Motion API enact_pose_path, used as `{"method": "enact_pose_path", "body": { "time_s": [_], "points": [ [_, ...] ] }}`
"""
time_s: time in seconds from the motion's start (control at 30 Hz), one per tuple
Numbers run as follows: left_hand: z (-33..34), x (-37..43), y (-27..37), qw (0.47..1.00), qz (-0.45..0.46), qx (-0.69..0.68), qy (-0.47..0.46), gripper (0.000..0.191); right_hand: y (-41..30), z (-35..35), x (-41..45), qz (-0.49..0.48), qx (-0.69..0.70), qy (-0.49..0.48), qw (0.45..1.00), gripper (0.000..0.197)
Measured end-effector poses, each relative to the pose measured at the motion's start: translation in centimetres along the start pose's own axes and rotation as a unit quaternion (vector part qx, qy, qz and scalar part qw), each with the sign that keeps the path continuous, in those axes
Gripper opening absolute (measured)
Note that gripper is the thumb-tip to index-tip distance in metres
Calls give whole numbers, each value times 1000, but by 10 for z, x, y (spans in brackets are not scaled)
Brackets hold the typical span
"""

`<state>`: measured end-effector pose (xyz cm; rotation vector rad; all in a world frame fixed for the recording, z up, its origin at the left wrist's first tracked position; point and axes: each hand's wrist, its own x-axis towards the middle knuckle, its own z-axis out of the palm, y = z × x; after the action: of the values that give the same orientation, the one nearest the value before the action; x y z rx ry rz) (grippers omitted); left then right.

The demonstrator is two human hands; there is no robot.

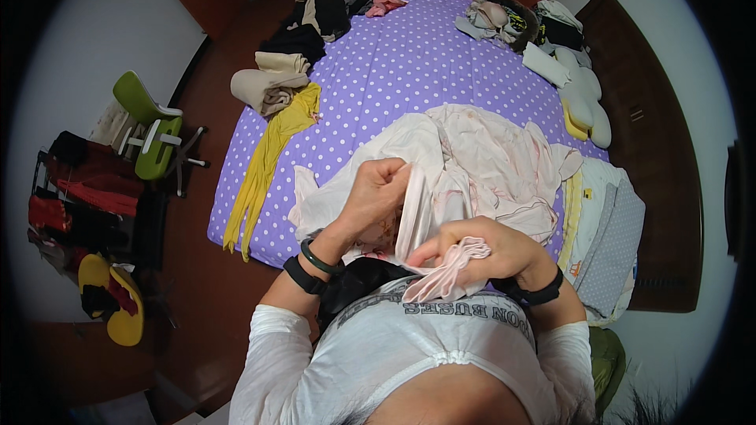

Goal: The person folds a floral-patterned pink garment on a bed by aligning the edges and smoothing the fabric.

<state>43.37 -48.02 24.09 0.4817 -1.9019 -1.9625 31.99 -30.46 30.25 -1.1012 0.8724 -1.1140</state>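
Observation:
Both my hands are on a pale pink fabric strip (411, 212) in front of my torso. My left hand (378, 188) pinches its upper end in a closed fist. Lower and to the right, my right hand (481, 248) grips a gathered, pleated bunch (452, 268) of the same pale pink cloth against the palm. Just beyond, a crumpled pale pink garment (496, 165) lies spread on the purple polka-dot bedsheet (390, 65); whether the strip joins it is hidden by folds and my hands.
Yellow leggings (269, 159), a rolled beige cloth (269, 88) and dark clothes (301, 35) line the bed's left edge. At right are folded bedding (608, 242), a white cushion (585, 100) and a clothes pile (502, 20). A green swivel chair (156, 141) stands left on the floor.

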Motion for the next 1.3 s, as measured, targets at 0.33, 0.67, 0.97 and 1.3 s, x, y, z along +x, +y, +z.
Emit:
{"method": "enact_pose_path", "body": {
  "time_s": [0.33, 0.67, 0.97, 1.3],
  "points": [
    [19, -18, 27, 998, 11, 28, -59, 26, -2, 3, 4, -40, -60, 87, 994, 18],
    [10, -14, 36, 979, 22, -3, -201, 25, 12, -9, 13, -190, -314, 350, 862, 29],
    [3, -8, 32, 964, 109, 118, -214, 16, 3, -11, 5, -31, -256, 332, 907, 23],
    [-52, -8, -41, 855, 268, 437, 76, 32, -38, -22, -33, -159, -236, 353, 891, 26]
  ]
}}
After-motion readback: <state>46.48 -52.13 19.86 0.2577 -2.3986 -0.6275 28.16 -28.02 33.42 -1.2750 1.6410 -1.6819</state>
